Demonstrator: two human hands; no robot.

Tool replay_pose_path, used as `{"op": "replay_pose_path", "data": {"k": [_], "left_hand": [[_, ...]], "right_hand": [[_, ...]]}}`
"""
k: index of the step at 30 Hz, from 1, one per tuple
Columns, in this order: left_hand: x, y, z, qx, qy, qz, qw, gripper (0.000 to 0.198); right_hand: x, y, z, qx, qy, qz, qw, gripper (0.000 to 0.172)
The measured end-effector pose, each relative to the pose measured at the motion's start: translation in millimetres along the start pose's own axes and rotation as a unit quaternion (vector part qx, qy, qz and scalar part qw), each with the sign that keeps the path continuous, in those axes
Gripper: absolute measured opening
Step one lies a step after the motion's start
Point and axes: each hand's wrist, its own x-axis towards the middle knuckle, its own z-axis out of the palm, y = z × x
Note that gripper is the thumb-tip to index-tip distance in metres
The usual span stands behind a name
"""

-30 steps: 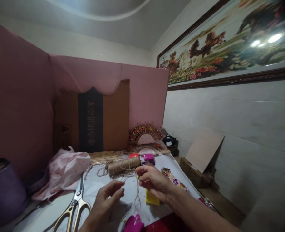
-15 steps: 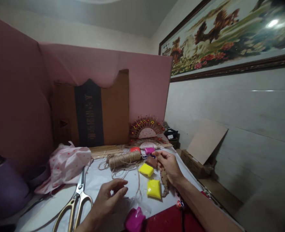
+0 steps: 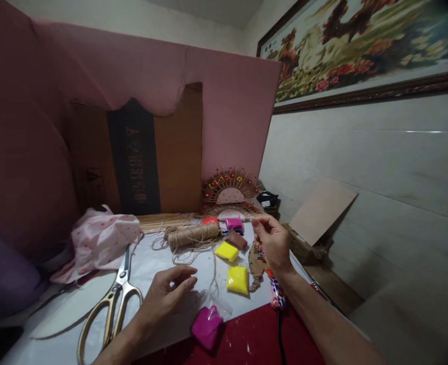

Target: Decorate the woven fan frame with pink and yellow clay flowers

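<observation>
My left hand [image 3: 166, 294] hovers over the white tabletop with curved fingers, thumb and forefinger apart and nothing between them. To its left lie scissors [image 3: 119, 291] with gold-coloured handles; to its lower right is an opened clear bag of magenta clay-like material [image 3: 208, 324]. My right hand [image 3: 272, 242] is closed in a pinch, and anything at its fingertips is too small to make out. Beneath it sits a brown cut-out piece [image 3: 257, 261], partly hidden by the hand. Nearby are two yellow packets [image 3: 238, 280], a brown packet [image 3: 236, 241] and a colourful patterned handle [image 3: 277, 294] with a black cord.
A twine roll [image 3: 193, 235] with loose strands lies mid-table, with thin sticks [image 3: 163, 221] behind it. A dotted pink cloth [image 3: 104, 235] is at left. At the back stand a decorated stick fan [image 3: 230, 188] and a cardboard panel [image 3: 178, 152]. A red surface [image 3: 254, 334] covers the front.
The camera view has tilted down. My right hand has moved right, away from the brown packet, uncovering more of the brown cut-out and the patterned handle. My left hand keeps nearly the same pose.
</observation>
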Motion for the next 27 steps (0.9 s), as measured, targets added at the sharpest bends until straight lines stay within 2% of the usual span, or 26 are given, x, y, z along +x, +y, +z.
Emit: {"op": "replay_pose_path", "data": {"k": [4,10,15,20,27], "left_hand": [[-1,2,0.1,-0.005,-0.002,-0.002,1.0,0.028],[-1,-2,1.7,-0.011,-0.009,-0.005,1.0,0.028],[-1,-3,4.7,-0.028,-0.002,-0.017,0.999,0.027],[-3,-1,5.0,-0.04,-0.018,-0.023,0.999,0.025],[-4,0,5.4,-0.027,-0.017,-0.008,0.999,0.025]], "right_hand": [[4,3,1,0.0,-0.005,0.002,1.0,0.028],[-7,1,8,-0.019,-0.07,0.033,0.997,0.027],[-13,4,12,-0.015,-0.085,0.036,0.996,0.027],[-17,9,11,-0.019,-0.114,0.058,0.992,0.032],[-19,10,13,-0.009,-0.111,0.037,0.993,0.022]]}}
